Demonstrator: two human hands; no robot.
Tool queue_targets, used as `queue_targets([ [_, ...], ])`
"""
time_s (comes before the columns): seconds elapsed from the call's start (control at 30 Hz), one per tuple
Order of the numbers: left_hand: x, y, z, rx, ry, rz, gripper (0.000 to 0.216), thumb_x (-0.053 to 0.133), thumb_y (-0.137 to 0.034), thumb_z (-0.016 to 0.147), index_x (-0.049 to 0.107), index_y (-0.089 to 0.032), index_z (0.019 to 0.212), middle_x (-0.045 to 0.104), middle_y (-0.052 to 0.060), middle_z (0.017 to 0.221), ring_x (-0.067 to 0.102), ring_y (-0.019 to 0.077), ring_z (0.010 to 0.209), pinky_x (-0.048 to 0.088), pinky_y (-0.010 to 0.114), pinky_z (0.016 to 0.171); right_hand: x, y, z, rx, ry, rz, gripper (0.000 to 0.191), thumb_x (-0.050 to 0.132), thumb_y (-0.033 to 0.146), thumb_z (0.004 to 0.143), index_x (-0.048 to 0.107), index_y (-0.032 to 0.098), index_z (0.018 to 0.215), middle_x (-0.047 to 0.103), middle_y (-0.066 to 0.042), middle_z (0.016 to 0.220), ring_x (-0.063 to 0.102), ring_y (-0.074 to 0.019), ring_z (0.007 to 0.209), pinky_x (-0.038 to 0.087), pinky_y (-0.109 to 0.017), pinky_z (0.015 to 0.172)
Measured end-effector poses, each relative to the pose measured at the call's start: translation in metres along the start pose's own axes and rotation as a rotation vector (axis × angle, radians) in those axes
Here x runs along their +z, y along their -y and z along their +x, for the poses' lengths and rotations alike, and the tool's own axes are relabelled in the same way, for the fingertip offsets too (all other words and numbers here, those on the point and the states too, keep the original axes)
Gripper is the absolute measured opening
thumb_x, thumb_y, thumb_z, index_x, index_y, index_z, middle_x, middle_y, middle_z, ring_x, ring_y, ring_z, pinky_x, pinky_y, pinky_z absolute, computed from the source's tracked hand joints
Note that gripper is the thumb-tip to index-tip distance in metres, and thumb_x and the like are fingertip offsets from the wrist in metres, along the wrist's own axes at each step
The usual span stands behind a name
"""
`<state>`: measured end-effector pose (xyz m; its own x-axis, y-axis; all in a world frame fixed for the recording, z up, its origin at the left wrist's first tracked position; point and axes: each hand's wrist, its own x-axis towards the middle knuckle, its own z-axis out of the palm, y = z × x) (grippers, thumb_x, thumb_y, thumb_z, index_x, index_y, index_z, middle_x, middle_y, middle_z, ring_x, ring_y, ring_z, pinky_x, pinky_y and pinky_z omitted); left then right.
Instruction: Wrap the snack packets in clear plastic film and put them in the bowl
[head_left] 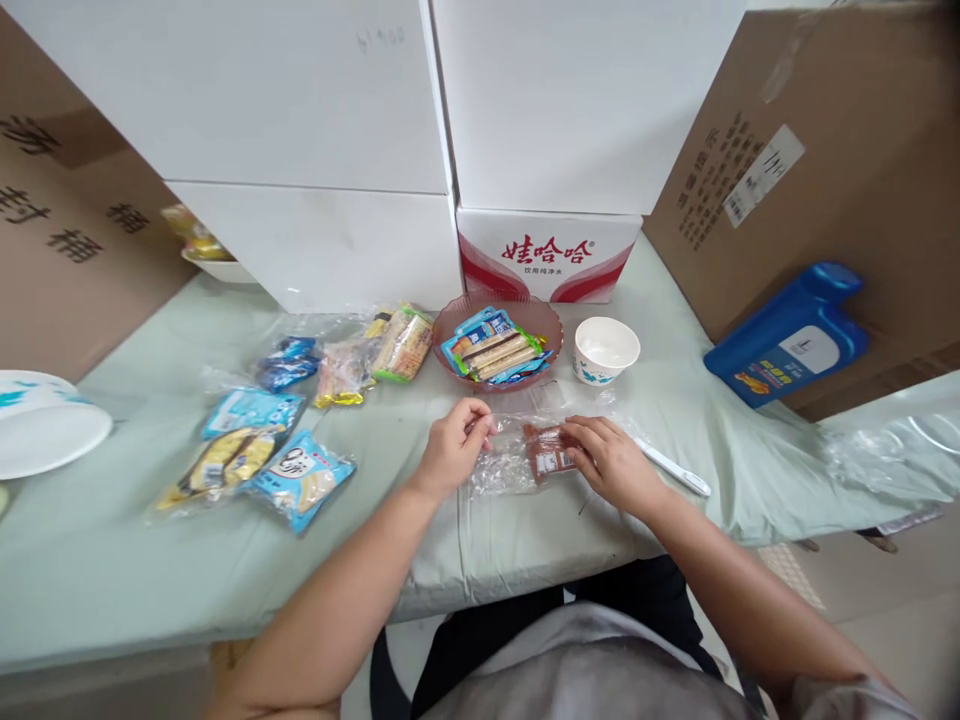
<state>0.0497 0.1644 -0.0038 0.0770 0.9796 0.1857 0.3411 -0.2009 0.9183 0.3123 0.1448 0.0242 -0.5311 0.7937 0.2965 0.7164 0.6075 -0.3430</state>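
A clear plastic bag [502,462] lies flat on the cloth in front of me, with a brown snack packet [546,455] at its right side. My left hand [454,448] pinches the bag's upper left edge between thumb and fingers. Curled over the right end of the brown packet is my right hand [611,460], its fingers covering part of the wrapper. Whether the packet is inside the bag or on it, I cannot tell. Beyond both hands stands a pink glass bowl [444,350] holding several wrapped snacks [495,348].
A white paper bowl [606,350] stands right of the glass bowl. A white pen-like tool [671,467] lies beside my right hand. Bagged snacks [300,475] lie to the left. A blue bottle [787,335] leans on a cardboard box [840,180]; white boxes [360,245] close off the back.
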Motion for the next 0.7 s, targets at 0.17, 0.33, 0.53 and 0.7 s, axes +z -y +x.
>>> queue_targets([
  [0.17, -0.002, 0.007, 0.007, -0.096, -0.124, 0.053, 0.017, 0.051, -0.038, 0.087, 0.054, -0.021, 0.087, 0.064, -0.003, 0.068, 0.055, 0.0104, 0.047, 0.042, 0.022, 0.049, -0.001, 0.004, 0.004, 0.167, 0.09, -0.01, 0.031, 0.041, 0.026, 0.098, 0.063, 0.022, 0.119, 0.073, -0.008, 0.105, 0.071, -0.0221, 0.088, 0.054, -0.034, 0.073],
  [0.33, -0.006, 0.012, 0.011, -0.117, -0.207, 0.289, 0.009, 0.056, -0.03, 0.082, 0.058, -0.021, 0.082, 0.066, -0.001, 0.068, 0.064, 0.0155, 0.065, 0.044, 0.025, 0.061, -0.041, 0.022, -0.018, 0.065, 0.484, -0.04, 0.02, 0.074, 0.03, 0.075, 0.073, 0.026, 0.095, 0.073, -0.001, 0.067, 0.069, -0.0225, 0.062, 0.045, -0.029, 0.056],
  [0.53, -0.011, 0.006, 0.009, 0.086, -0.374, 0.464, 0.015, 0.063, -0.02, 0.077, 0.061, -0.022, 0.091, 0.066, 0.002, 0.088, 0.058, 0.0148, 0.065, 0.049, 0.029, 0.068, -0.081, 0.044, -0.02, -0.086, 0.66, 0.344, 0.017, 0.063, 0.031, 0.087, 0.073, 0.028, 0.1, 0.073, 0.003, 0.073, 0.068, -0.0145, 0.064, 0.046, -0.024, 0.058],
  [0.7, -0.013, -0.009, 0.0, 0.446, -0.333, 0.47, 0.006, 0.06, -0.022, 0.085, 0.062, -0.021, 0.091, 0.064, 0.004, 0.087, 0.061, 0.0172, 0.079, 0.05, 0.03, 0.073, -0.03, 0.032, 0.011, -0.038, 0.185, 0.029, 0.033, 0.06, 0.024, 0.088, 0.062, 0.02, 0.121, 0.066, -0.012, 0.12, 0.06, -0.0268, 0.112, 0.047, -0.043, 0.094],
])
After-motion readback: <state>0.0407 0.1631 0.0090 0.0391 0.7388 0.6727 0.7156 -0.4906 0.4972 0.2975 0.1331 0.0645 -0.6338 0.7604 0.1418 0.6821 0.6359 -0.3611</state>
